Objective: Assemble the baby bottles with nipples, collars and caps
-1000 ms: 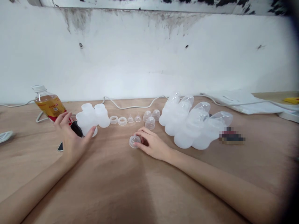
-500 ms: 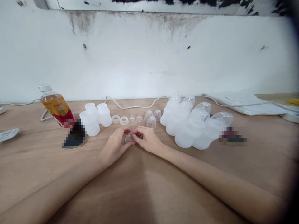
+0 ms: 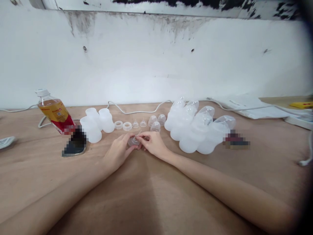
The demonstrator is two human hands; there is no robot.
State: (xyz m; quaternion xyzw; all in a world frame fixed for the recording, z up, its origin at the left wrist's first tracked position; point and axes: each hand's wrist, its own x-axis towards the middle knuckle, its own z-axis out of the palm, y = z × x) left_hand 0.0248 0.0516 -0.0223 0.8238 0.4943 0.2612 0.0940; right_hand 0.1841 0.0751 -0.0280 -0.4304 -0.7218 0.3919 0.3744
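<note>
My left hand (image 3: 119,149) has its fingers and thumb curled round a small clear baby bottle nipple (image 3: 132,141), low over the table in the middle. My right hand (image 3: 154,144) pinches the same piece at its tip from the other side. Fingers partly cover it, so I cannot tell whether a collar ring surrounds it. Just beyond stand two translucent collar rings (image 3: 127,128) and two loose nipples (image 3: 143,123). Clear domed caps (image 3: 155,127) sit behind my right hand.
Several frosted bottle bodies (image 3: 94,134) stand left of the rings. At right is a cluster of bottles with clear caps (image 3: 188,144). A drink bottle (image 3: 57,112), a blurred-out dark object (image 3: 75,143), a white cable (image 3: 132,113) and white bags (image 3: 254,107) lie around the wooden table.
My right fingers have shifted over the nipple, and more of it shows between my hands. The view has turned slightly to the right.
</note>
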